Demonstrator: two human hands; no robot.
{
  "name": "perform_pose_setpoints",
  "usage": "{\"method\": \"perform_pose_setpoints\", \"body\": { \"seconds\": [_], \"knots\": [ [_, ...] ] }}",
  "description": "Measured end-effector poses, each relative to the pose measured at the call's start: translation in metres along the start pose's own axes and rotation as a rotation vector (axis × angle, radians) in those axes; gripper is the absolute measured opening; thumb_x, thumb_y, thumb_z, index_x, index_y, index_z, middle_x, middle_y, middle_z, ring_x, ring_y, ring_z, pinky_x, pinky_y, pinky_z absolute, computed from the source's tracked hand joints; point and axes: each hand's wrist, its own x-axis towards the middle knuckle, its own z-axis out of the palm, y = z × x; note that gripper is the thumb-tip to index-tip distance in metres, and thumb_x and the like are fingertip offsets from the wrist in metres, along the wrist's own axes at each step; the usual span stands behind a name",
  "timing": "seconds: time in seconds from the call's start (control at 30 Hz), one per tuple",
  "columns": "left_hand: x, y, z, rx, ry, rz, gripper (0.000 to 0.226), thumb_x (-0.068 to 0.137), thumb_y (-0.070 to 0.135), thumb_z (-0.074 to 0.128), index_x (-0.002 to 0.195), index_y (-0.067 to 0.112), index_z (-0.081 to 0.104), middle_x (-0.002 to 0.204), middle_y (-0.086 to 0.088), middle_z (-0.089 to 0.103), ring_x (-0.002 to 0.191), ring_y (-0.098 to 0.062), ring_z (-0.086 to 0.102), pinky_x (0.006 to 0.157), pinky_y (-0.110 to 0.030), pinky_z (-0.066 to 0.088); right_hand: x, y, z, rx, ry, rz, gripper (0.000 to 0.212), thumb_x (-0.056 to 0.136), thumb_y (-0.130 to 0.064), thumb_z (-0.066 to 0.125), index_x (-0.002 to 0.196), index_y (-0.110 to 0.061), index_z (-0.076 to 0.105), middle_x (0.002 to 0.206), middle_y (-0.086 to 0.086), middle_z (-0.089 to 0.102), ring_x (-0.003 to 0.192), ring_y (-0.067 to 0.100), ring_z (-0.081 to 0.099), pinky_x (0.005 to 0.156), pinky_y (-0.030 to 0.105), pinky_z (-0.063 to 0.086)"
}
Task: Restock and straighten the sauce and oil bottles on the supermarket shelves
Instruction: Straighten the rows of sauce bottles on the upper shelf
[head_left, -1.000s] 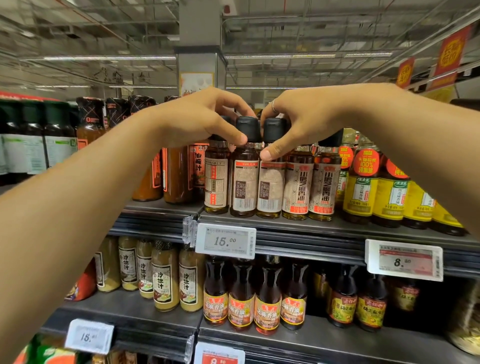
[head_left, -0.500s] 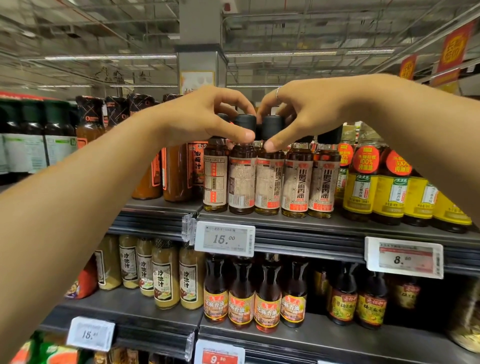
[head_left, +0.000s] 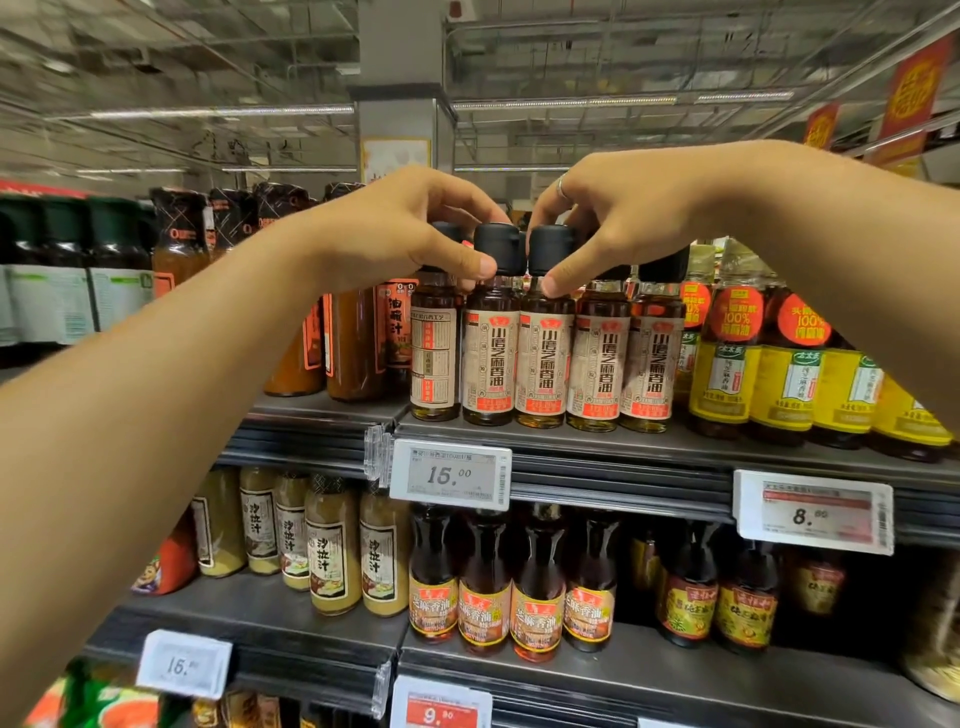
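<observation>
A row of small sesame oil bottles with black caps and beige-and-red labels stands on the upper shelf (head_left: 649, 447). My left hand (head_left: 410, 228) pinches the black cap of the second bottle from the left (head_left: 491, 358). My right hand (head_left: 623, 218), a ring on one finger, pinches the cap of the third bottle (head_left: 545, 358). Both of these bottles stand upright with their front labels facing me. The leftmost bottle (head_left: 435, 358) shows its side label. Two more bottles (head_left: 597, 358) to the right face forward.
Orange sauce bottles (head_left: 353, 343) stand left of the row, yellow-labelled oil bottles (head_left: 779, 374) right of it. Price tags reading 15.00 (head_left: 451, 474) and 8 (head_left: 813, 512) hang on the shelf edge. The lower shelf holds pale dressing bottles (head_left: 332, 551) and dark sesame oil bottles (head_left: 537, 592).
The two bottles under my fingers have turned, so their front labels now face me instead of the side panels. Both hands stay on the caps.
</observation>
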Motion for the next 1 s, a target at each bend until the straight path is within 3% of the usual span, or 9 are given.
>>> {"method": "perform_pose_setpoints", "body": {
  "seconds": [0.07, 0.2, 0.33, 0.47, 0.57, 0.7, 0.83, 0.9, 1.0],
  "knots": [
    [-0.002, 0.001, 0.001, 0.005, -0.005, 0.006, 0.038, 0.085, 0.007, 0.078, 0.120, 0.014, 0.069, 0.112, -0.008, 0.074, 0.103, -0.037, 0.068, 0.080, -0.022, 0.057, 0.000, 0.001, 0.000, 0.001, 0.000, 0.001, 0.038, 0.075, -0.056, 0.081, 0.104, -0.037, 0.067, 0.084, -0.015, 0.076, 0.070, -0.002, 0.068, 0.071, 0.027, 0.048],
    [-0.009, 0.010, -0.001, 0.092, 0.027, -0.050, 0.049, 0.080, 0.024, 0.082, 0.126, 0.027, 0.066, 0.117, -0.002, 0.071, 0.107, -0.016, 0.069, 0.080, -0.018, 0.056, 0.000, 0.002, 0.000, 0.009, -0.013, -0.007, 0.041, 0.074, -0.058, 0.081, 0.106, -0.038, 0.066, 0.085, -0.017, 0.076, 0.071, -0.003, 0.068, 0.075, 0.028, 0.051],
    [-0.021, 0.020, -0.015, 0.300, 0.024, -0.119, 0.058, 0.072, 0.046, 0.083, 0.126, 0.035, 0.064, 0.122, 0.008, 0.070, 0.106, -0.006, 0.069, 0.086, -0.024, 0.058, 0.001, 0.003, -0.002, 0.011, -0.022, -0.014, 0.069, 0.064, -0.070, 0.077, 0.124, -0.040, 0.060, 0.104, -0.013, 0.073, 0.088, 0.003, 0.070, 0.091, 0.033, 0.053],
    [-0.027, 0.024, -0.019, 0.303, -0.042, -0.157, 0.044, 0.084, 0.020, 0.081, 0.125, 0.026, 0.064, 0.110, 0.002, 0.076, 0.098, -0.014, 0.074, 0.083, -0.028, 0.061, 0.002, 0.004, -0.001, 0.052, -0.056, -0.040, 0.049, 0.073, -0.056, 0.082, 0.115, -0.043, 0.060, 0.094, -0.014, 0.078, 0.081, 0.005, 0.073, 0.085, 0.033, 0.054],
    [-0.028, 0.026, -0.016, 0.382, -0.005, -0.150, 0.036, 0.084, 0.031, 0.080, 0.117, 0.023, 0.068, 0.099, 0.001, 0.078, 0.089, -0.017, 0.075, 0.081, -0.031, 0.061, 0.004, 0.006, 0.002, 0.047, -0.036, -0.048, 0.045, 0.075, -0.053, 0.082, 0.114, -0.043, 0.062, 0.092, -0.022, 0.076, 0.079, 0.002, 0.072, 0.081, 0.030, 0.054],
    [-0.028, 0.025, -0.011, 0.429, 0.060, -0.132, 0.043, 0.077, 0.051, 0.079, 0.111, 0.026, 0.068, 0.093, 0.004, 0.077, 0.080, -0.012, 0.075, 0.067, -0.020, 0.059, 0.006, 0.006, 0.003, 0.050, -0.030, -0.052, 0.044, 0.073, -0.055, 0.082, 0.110, -0.044, 0.062, 0.093, -0.024, 0.075, 0.079, 0.002, 0.071, 0.079, 0.030, 0.054],
    [-0.034, 0.022, -0.014, 0.289, -0.027, -0.136, 0.050, 0.080, 0.029, 0.084, 0.125, 0.030, 0.064, 0.109, 0.007, 0.075, 0.098, -0.009, 0.073, 0.076, -0.015, 0.056, 0.005, 0.007, 0.003, 0.063, -0.043, -0.064, 0.039, 0.075, -0.054, 0.082, 0.108, -0.046, 0.063, 0.093, -0.020, 0.076, 0.079, 0.003, 0.072, 0.078, 0.031, 0.053],
    [-0.034, 0.021, -0.017, 0.326, -0.055, -0.138, 0.054, 0.079, 0.017, 0.085, 0.126, 0.031, 0.062, 0.111, 0.007, 0.075, 0.100, -0.008, 0.072, 0.076, -0.021, 0.059, 0.006, 0.007, 0.003, 0.059, -0.043, -0.064, 0.037, 0.075, -0.054, 0.081, 0.107, -0.047, 0.063, 0.093, -0.020, 0.076, 0.078, 0.003, 0.072, 0.078, 0.032, 0.053],
    [-0.028, 0.022, -0.018, 0.437, -0.031, -0.173, 0.056, 0.074, 0.030, 0.088, 0.123, 0.033, 0.062, 0.105, 0.008, 0.076, 0.094, -0.008, 0.074, 0.081, -0.027, 0.054, 0.006, 0.007, 0.003, 0.052, -0.042, -0.061, 0.039, 0.074, -0.056, 0.081, 0.107, -0.048, 0.062, 0.093, -0.021, 0.076, 0.078, 0.003, 0.072, 0.076, 0.032, 0.053]
  ]
}}
